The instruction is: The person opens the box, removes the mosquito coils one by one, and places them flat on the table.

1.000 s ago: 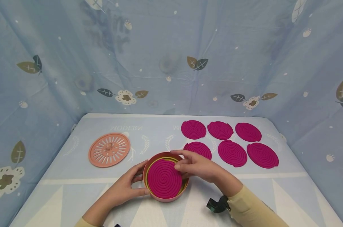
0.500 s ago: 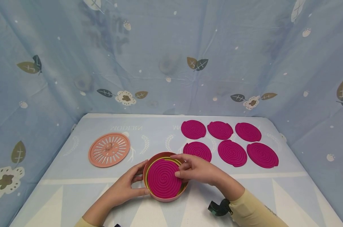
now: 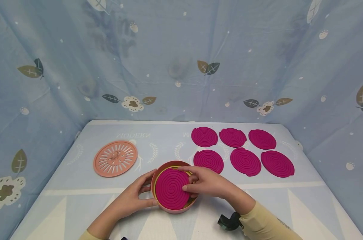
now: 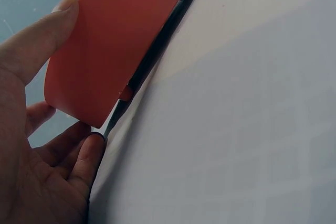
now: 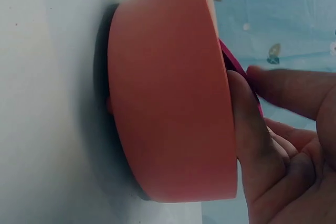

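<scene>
A magenta mosquito coil [image 3: 171, 188] lies within the mouth of a round, pinkish-orange mosquito coil holder [image 3: 176, 211], with a yellow ring showing inside the rim. My left hand [image 3: 135, 194] grips the holder's left side, thumb in front and fingers behind; the left wrist view shows the thumb on the orange wall [image 4: 115, 45]. At the right rim, my right hand [image 3: 206, 182] pinches the coil's edge. In the right wrist view, the coil [image 5: 239, 64] is tilted up out of the holder [image 5: 168, 98], between thumb and finger. What lies beneath the coil is hidden.
An orange slotted lid [image 3: 115, 158] with a central knob lies on the table at left. Several more magenta coils [image 3: 246, 162] lie in two rows at the back right. A patterned blue cloth [image 3: 175, 60] hangs around the table [image 3: 157, 133].
My right hand has shifted slightly left over the rim, and the coil in its pinch has moved a little left with its right edge lifted. The left hand and holder stay put.
</scene>
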The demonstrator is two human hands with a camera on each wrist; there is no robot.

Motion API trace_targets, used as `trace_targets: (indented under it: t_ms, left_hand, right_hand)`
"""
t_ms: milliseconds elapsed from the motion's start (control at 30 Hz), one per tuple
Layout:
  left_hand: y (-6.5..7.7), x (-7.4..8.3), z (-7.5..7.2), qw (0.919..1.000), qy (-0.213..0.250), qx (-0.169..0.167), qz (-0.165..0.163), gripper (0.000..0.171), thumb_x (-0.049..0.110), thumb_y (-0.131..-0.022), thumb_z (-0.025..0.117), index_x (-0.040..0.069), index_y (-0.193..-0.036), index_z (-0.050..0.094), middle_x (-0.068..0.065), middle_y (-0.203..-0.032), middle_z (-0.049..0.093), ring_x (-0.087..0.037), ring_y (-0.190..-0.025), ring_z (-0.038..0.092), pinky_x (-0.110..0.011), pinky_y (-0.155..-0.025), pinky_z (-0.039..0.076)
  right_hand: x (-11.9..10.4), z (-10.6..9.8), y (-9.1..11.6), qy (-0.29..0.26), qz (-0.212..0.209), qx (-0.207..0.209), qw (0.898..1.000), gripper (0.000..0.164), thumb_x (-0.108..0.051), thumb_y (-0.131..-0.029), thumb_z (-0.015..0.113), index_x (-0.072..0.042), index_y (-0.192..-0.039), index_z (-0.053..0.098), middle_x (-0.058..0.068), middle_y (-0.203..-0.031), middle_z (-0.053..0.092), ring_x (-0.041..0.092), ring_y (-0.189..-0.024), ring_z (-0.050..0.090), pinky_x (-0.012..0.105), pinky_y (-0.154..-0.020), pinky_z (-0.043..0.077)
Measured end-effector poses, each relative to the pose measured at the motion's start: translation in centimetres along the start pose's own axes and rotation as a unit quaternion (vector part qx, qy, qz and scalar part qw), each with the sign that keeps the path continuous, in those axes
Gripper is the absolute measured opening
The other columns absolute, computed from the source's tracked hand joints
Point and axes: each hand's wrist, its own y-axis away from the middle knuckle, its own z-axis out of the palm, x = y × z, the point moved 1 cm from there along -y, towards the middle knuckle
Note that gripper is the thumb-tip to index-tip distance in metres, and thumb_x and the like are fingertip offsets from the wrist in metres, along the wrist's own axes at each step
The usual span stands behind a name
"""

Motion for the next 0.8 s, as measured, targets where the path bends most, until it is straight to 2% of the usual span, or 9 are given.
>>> trace_targets:
  t_ms: [167,300,533,800]
  left_hand:
    - [0.0,0.0,0.0,1.0000,0.000,0.000,0.004,0.094,0.029,-0.075,0.089,0.028,-0.153,0.035,0.006,-0.139,0.052,-0.016,-0.128,0.050,-0.031,-0.105,0.047]
    - [0.0,0.0,0.0,1.0000,-0.001,0.000,0.003,0.094,0.030,-0.075,0.089,0.028,-0.153,0.035,0.006,-0.139,0.052,-0.016,-0.128,0.050,-0.030,-0.105,0.047]
    - [0.0,0.1,0.0,1.0000,0.001,-0.003,-0.003,0.095,0.030,-0.075,0.088,0.028,-0.153,0.034,0.005,-0.140,0.052,-0.016,-0.128,0.050,-0.030,-0.106,0.047]
    - [0.1,0.0,-0.1,1.0000,0.002,-0.005,0.000,0.095,0.030,-0.075,0.088,0.028,-0.153,0.034,0.005,-0.141,0.051,-0.016,-0.128,0.050,-0.030,-0.106,0.046]
  right_hand:
    - [0.3,0.0,-0.2,-0.013,0.003,0.009,1.000,0.057,-0.017,-0.089,0.076,-0.029,-0.140,0.055,0.004,-0.083,0.071,0.020,-0.066,0.068,0.035,-0.064,0.063]
    - [0.5,-0.1,-0.2,-0.045,0.009,0.011,0.999,0.056,-0.014,-0.089,0.075,-0.028,-0.139,0.056,0.007,-0.086,0.072,0.022,-0.067,0.069,0.037,-0.064,0.063]
    - [0.8,-0.4,-0.1,-0.070,0.007,0.021,0.997,0.058,-0.012,-0.088,0.075,-0.025,-0.140,0.055,0.010,-0.086,0.071,0.023,-0.066,0.069,0.038,-0.065,0.063]
    - [1.2,-1.1,0.2,-0.130,-0.001,0.031,0.991,0.059,-0.008,-0.089,0.074,-0.020,-0.142,0.053,0.015,-0.093,0.071,0.023,-0.069,0.069,0.040,-0.068,0.064]
